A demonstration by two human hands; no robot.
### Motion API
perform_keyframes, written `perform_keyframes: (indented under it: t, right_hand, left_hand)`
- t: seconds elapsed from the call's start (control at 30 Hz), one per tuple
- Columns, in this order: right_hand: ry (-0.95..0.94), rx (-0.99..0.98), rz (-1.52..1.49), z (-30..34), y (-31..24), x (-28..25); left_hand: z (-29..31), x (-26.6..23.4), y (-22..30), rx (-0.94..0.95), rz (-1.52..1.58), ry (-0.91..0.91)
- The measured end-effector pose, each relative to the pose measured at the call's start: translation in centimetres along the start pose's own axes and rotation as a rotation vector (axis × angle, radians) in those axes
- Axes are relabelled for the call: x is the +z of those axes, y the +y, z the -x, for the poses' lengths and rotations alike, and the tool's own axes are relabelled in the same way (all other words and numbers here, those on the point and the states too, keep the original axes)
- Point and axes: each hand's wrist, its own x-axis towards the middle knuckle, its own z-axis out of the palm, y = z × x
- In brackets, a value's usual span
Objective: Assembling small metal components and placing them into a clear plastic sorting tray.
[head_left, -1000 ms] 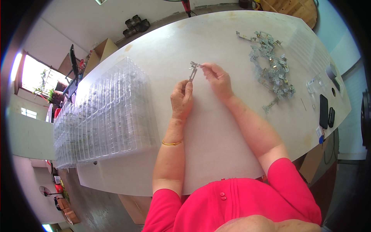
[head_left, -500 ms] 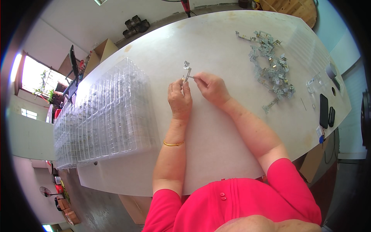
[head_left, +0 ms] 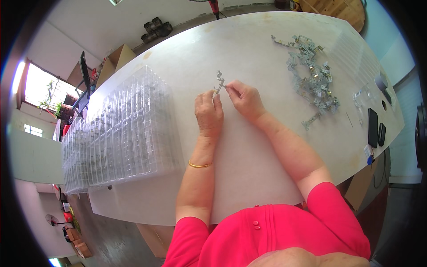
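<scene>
My left hand (head_left: pixel 209 113) grips the lower end of a small silvery metal bracket (head_left: pixel 220 82) between thumb and fingers, above the middle of the table. The bracket stands up past the fingertips, tilted a little to the right. Just right of it, my right hand (head_left: pixel 244 99) is closed in a pinch beside the bracket. What sits between its fingertips is too small to make out. A loose pile of similar metal brackets (head_left: pixel 311 75) lies to the right on the table.
Stacked clear plastic trays (head_left: pixel 129 129) with small parts in them cover the left of the white table (head_left: pixel 240 164). At the right edge lie a black phone (head_left: pixel 372 127), a small black case (head_left: pixel 381 134), keys (head_left: pixel 370 156), a thin rod (head_left: pixel 349 119) and a clear container (head_left: pixel 361 96).
The bracket and my left hand have shifted slightly to the right, and the bracket leans more. My right fingertips have come up and closer to it; the thin piece between them no longer shows clearly.
</scene>
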Motion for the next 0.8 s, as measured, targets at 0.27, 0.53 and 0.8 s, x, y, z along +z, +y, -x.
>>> perform_keyframes:
  t: [0.27,0.53,0.8]
  right_hand:
    - [-0.039,0.057,0.042,0.2,0.2,-0.2]
    - [0.009,0.194,-0.055,-0.3,0.7,-0.4]
    - [0.017,0.341,-0.225,-0.7,0.9,-0.5]
  left_hand:
    - [0.2,-0.7,0.4,-0.231,0.089,-0.025]
    - [0.0,-0.8,0.3,-0.259,0.031,-0.103]
    - [0.2,-0.3,0.3,-0.382,-0.08,-0.125]
